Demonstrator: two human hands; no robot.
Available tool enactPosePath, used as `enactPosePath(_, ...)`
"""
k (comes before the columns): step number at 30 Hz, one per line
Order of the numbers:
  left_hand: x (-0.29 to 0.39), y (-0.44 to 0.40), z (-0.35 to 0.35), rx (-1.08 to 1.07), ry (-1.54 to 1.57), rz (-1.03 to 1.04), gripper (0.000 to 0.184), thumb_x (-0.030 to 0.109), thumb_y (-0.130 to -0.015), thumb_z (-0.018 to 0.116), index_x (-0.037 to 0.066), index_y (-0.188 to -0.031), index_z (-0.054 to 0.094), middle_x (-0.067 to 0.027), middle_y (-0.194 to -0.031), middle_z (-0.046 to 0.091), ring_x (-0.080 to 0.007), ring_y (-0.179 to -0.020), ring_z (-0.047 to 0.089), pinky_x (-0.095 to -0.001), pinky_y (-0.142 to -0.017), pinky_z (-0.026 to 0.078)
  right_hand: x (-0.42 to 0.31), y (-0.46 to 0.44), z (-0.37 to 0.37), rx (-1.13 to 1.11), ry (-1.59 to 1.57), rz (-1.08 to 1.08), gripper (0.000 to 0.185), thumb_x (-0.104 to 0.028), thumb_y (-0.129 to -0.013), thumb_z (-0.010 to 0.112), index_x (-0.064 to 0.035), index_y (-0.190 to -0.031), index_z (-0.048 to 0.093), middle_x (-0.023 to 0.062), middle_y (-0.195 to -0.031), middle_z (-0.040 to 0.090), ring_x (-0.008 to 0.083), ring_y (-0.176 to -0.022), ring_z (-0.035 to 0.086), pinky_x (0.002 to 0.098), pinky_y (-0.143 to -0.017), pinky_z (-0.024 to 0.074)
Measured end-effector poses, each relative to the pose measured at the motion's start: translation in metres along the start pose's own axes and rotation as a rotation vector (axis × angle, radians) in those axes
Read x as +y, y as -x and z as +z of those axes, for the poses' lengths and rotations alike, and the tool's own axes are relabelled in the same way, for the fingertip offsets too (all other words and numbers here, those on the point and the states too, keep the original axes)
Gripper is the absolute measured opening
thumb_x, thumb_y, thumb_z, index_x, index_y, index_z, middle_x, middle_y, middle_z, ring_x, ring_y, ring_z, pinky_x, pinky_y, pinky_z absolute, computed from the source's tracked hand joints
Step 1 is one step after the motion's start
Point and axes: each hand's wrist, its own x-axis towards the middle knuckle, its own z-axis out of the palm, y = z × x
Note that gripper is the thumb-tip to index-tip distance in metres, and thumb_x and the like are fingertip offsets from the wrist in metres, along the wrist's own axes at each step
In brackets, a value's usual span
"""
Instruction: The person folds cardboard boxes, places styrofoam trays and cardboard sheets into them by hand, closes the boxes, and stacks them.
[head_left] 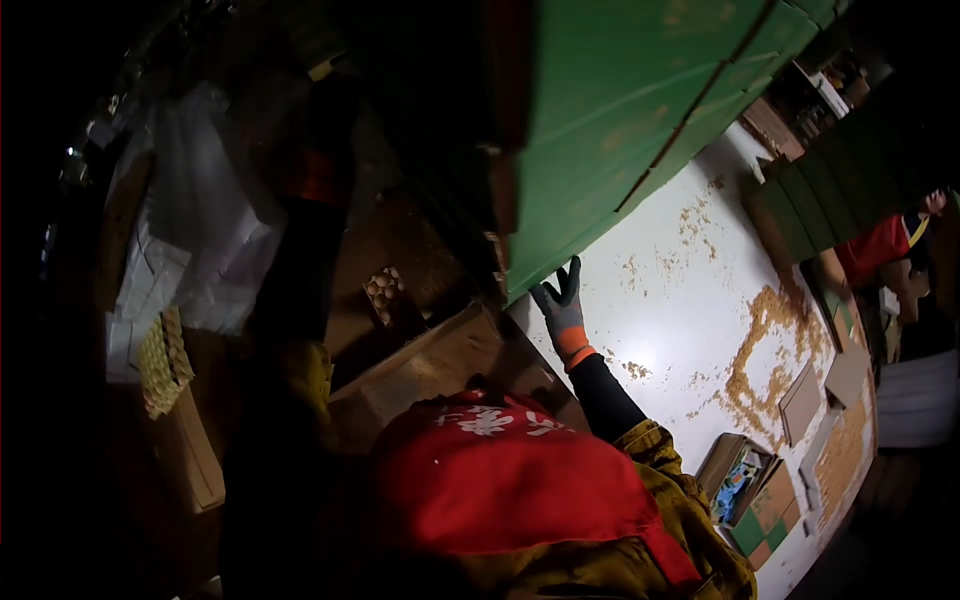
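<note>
My right hand [562, 312], in a grey glove with an orange cuff, is open with fingers apart. Its fingertips are at the lower edge of a tall stack of green boxes [620, 110], apparently touching it. The stack rises over the white tabletop [640, 270]. My left arm reaches up into deep shadow on the stack's other side. A dim orange cuff [312, 178] shows there, but darkness hides the left hand's fingers and anything in them. Beneath the shaded side of the stack, several eggs [384, 287] sit close together.
Brown crumbs [760, 350] litter the tabletop. An open box with colourful packets [738, 478] and cardboard pieces [800, 403] lie at right. Another green stack [820, 200] stands near a person in red [870, 252]. Clear plastic sheeting [205, 220] and egg trays [165, 362] are at left.
</note>
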Motion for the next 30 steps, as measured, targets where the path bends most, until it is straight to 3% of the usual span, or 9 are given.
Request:
enactPosePath(3,-0.040,0.015,0.008,-0.086,-0.022,-0.079,0.057,0.034,-0.093,0.051,0.009,-0.141,0.034,-0.0160,-0.142,0.037,-0.0329,-0.123,0.044,-0.0411,-0.102,0.036,-0.011,0.006,0.001,0.064,-0.229,0.349,0.091,-0.024,-0.089,0.064,-0.0185,-0.149,-0.004,0.0209,-0.149,0.020,0.0314,-0.131,0.037,0.0429,-0.100,0.0422)
enactPosePath(6,-0.095,0.076,0.024,-0.393,-0.197,-0.303,0.059,0.035,-0.093,0.052,0.009,-0.142,0.033,-0.0163,-0.143,0.036,-0.0335,-0.123,0.044,-0.0415,-0.102,0.036,0.022,0.011,-0.016,-0.198,0.100,0.111,0.067,-0.020,-0.096,0.050,-0.0173,-0.149,0.009,0.0108,-0.154,0.006,0.0319,-0.129,0.041,0.0414,-0.098,0.0446)
enactPosePath(10,-0.130,0.172,0.037,-0.779,-0.519,-0.410,0.057,0.031,-0.092,0.052,0.009,-0.142,0.034,-0.0164,-0.145,0.034,-0.0332,-0.127,0.041,-0.0423,-0.102,0.037,0.007,0.008,-0.004,-0.305,0.450,-0.108,0.049,-0.006,-0.095,0.047,-0.0075,-0.141,0.031,0.0098,-0.144,0.021,0.0294,-0.123,0.047,0.0395,-0.097,0.0470)
enactPosePath(12,-0.126,0.200,0.031,-0.844,-0.647,-0.342,0.052,0.023,-0.093,0.051,0.009,-0.140,0.037,-0.0160,-0.147,0.032,-0.0316,-0.132,0.035,-0.0431,-0.101,0.038,-0.014,0.009,0.011,-0.270,0.686,-0.177,0.042,-0.003,-0.089,0.057,-0.0022,-0.129,0.043,0.0103,-0.123,0.045,0.0236,-0.109,0.054,0.0352,-0.090,0.0509)
enactPosePath(17,-0.117,0.148,0.025,-0.927,-0.887,-0.442,0.038,0.028,-0.093,0.045,0.007,-0.124,0.054,-0.0134,-0.120,0.058,-0.0340,-0.099,0.058,-0.0451,-0.088,0.044,-0.017,0.012,0.015,-0.201,0.627,-0.138,0.033,-0.006,-0.082,0.069,-0.0009,-0.113,0.056,0.0110,-0.103,0.062,0.0226,-0.094,0.061,0.0328,-0.079,0.0511)
enactPosePath(21,-0.217,0.151,0.040,-0.678,-0.989,-0.010,0.040,0.015,-0.095,0.041,0.007,-0.134,0.046,-0.0207,-0.131,0.050,-0.0370,-0.107,0.055,-0.0449,-0.093,0.043,-0.002,0.004,-0.001,-0.252,0.960,-0.349,0.040,-0.009,-0.081,0.072,-0.0025,-0.115,0.053,0.0121,-0.100,0.064,0.0231,-0.090,0.063,0.0322,-0.075,0.0503)
enactPosePath(24,-0.305,0.173,0.068,-1.064,-1.732,0.361,0.046,0.021,-0.096,0.039,0.008,-0.140,0.038,-0.0201,-0.141,0.040,-0.0378,-0.121,0.045,-0.0478,-0.100,0.037,-0.009,0.004,0.003,-0.254,1.009,-0.327,0.037,-0.011,-0.081,0.072,-0.0021,-0.113,0.055,0.0114,-0.101,0.064,0.0217,-0.091,0.062,0.0321,-0.078,0.0493)
enactPosePath(28,-0.206,0.165,0.055,-0.830,-0.855,-0.313,0.054,0.037,-0.096,0.035,0.006,-0.141,0.036,-0.0173,-0.143,0.039,-0.0362,-0.126,0.040,-0.0492,-0.105,0.030,-0.024,0.005,0.023,-0.202,1.023,-0.327,0.035,-0.012,-0.081,0.073,-0.0015,-0.110,0.057,0.0106,-0.101,0.064,0.0204,-0.093,0.061,0.0318,-0.081,0.0480)
enactPosePath(30,-0.199,0.166,0.066,-0.658,-0.622,-0.265,0.057,0.039,-0.096,0.034,0.005,-0.142,0.034,-0.0164,-0.143,0.038,-0.0350,-0.128,0.038,-0.0489,-0.107,0.028,-0.016,0.005,0.019,-0.187,0.991,-0.272,0.035,-0.013,-0.081,0.073,-0.0014,-0.110,0.057,0.0105,-0.102,0.064,0.0200,-0.093,0.061,0.0314,-0.081,0.0481)
